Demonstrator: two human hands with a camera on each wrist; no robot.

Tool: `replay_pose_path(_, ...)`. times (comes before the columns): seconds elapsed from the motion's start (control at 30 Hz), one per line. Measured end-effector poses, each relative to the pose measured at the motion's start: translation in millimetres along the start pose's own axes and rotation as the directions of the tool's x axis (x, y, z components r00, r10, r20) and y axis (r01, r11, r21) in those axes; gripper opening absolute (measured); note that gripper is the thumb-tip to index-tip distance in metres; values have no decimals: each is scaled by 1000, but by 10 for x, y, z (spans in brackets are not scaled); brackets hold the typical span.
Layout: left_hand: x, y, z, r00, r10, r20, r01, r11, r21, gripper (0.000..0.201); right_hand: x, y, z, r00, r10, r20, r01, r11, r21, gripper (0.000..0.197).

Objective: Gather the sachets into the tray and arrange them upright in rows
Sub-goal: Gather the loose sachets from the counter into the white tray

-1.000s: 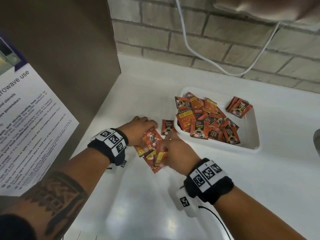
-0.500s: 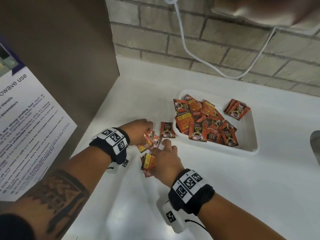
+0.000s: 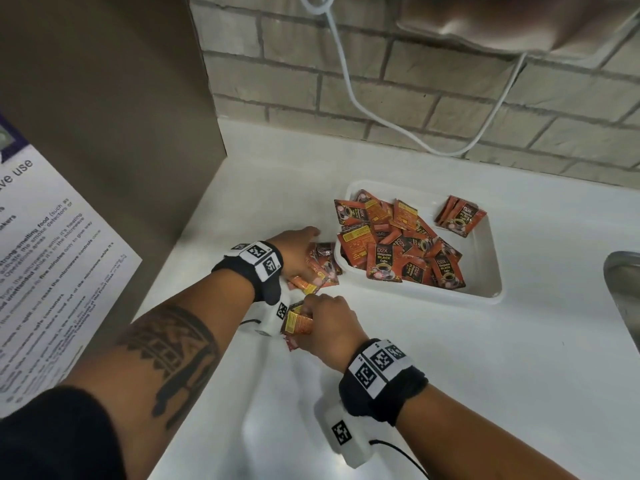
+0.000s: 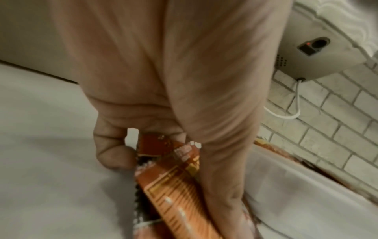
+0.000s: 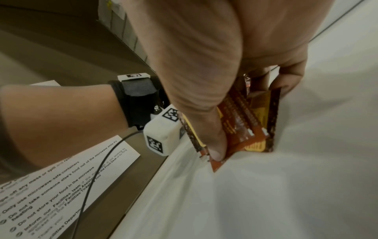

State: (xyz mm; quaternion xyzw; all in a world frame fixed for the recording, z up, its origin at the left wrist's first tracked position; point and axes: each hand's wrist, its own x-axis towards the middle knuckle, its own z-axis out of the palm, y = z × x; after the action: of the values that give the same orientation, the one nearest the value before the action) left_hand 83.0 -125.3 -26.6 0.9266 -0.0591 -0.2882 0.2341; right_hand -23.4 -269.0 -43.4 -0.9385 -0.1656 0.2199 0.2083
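sachets (image 5: pixel 243 119) in right grip (image 5: pixel 235 64)

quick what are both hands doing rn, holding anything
Left hand: fingers curled round a few sachets on the counter beside the tray.
Right hand: pinches a small stack of sachets, their edges on the counter.

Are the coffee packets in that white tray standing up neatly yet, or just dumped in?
Mostly dumped. The sachets in the tray lie flat and overlapping at mixed angles; only a small stack leans against the white tray wall.
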Motion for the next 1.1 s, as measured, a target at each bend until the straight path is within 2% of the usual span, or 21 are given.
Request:
replay_pose_path(0.13,50,70,7,1000,-8,-29,10,997,70,89,-19,111,-38,998,-55,-2,55,996,64,29)
replay_pose_path(0.3,58,8,-18,999,-24,-42,31,986,164,65,-229,342,-333,999,-44,10,39,948,315,32)
replay_pose_path(0.4,-65,-64,-72,998,-16,-58,24,992,126,29,-376,490,-707,997,27,-78,11,893,449,28)
replay_pose_path(0.47,-183,-113,-182,998,-25,-63,31,995,97,22,-412,644,-984,972,101,-214,17,873,488,27)
replay_pose_path(0.53,-301,-147,-345,986,-56,-155,65,997,52,24,-379,841,-1217,903,223,-367,8,845,534,29)
replay_pose_path(0.6,-384,-123,-493,939,-117,-323,85,990,-111,32,-302,1062,-1357,823,351,-447,-38,819,572,29)
replay_pose_path(0.67,-393,33,-556,887,-149,-437,0,946,-323,38,-193,1255,-1405,775,431,-463,-82,795,602,36)
replay_pose_path(0.73,-334,343,-516,882,-85,-464,-135,897,-422,37,-88,1363,-1393,761,475,-442,-134,782,609,49)
replay_pose_path(0.8,-217,693,-390,889,3,-458,-197,906,-376,33,-17,1381,-1363,756,512,-407,-184,763,620,51)
replay_pose_path(0.9,31,1115,-123,874,64,-482,-202,949,-241,30,52,1384,-1282,745,534,-399,-202,751,628,41)
replay_pose_path(1.03,298,1230,164,868,86,-489,-61,996,67,55,93,1446,-1171,760,532,-372,-288,790,542,43)
replay_pose_path(1.1,307,1189,225,836,94,-541,-69,995,66,61,57,1502,-1169,754,514,-408,-293,820,491,37)
